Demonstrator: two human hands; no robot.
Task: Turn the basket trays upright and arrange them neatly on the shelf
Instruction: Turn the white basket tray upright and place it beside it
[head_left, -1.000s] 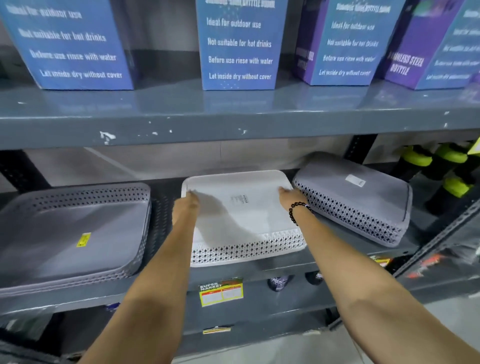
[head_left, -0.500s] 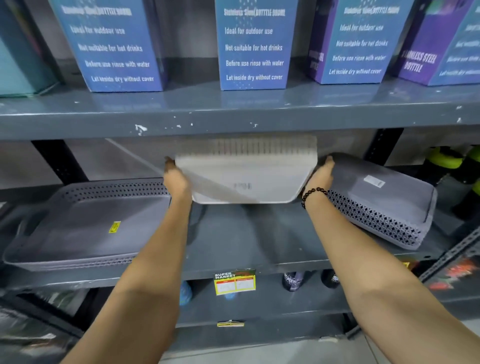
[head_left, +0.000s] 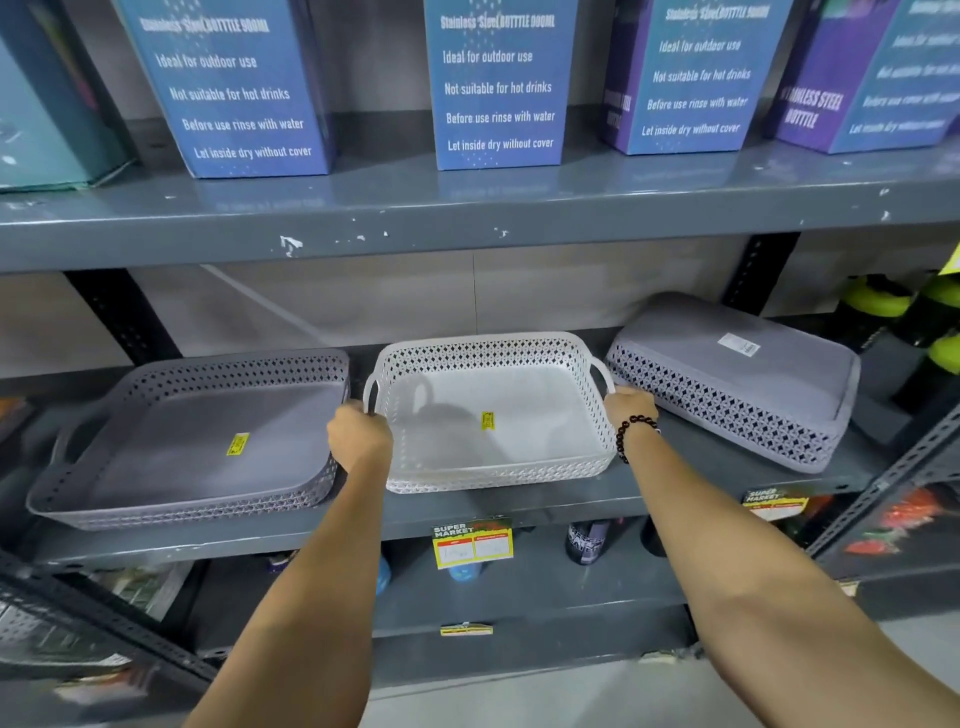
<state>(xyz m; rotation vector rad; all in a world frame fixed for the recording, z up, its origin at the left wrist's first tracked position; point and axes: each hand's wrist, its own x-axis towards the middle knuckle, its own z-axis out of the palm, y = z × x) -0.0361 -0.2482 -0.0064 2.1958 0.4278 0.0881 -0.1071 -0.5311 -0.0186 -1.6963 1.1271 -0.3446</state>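
White tray sits upright on the middle shelf, open side up, yellow sticker on its floor. Looks like a nested stack of two or three; rims show at the front edge.

Left hand is clenched around the tray's left handle. Right hand is curled on the right handle; bead bracelet at the wrist. Both grip the tray, which seems to rest on the shelf.

Left grey tray is upright, also stacked, just beside the white one, its near corner behind the left hand. Right grey tray is upside down, base up with a white label, set askew, its near corner just beside the right hand.

Boxes line the upper shelf; bottles stand far right.

Step in hand: settling the white tray square in its slot. Judged about two thirds done, with one tray left inverted.

Next move calls for letting go of both handles, shifting right, taking the inverted tray by its ends and flipping it. Headroom under the upper shelf is tight, so it likely needs pulling forward to turn. Then align with the white tray.
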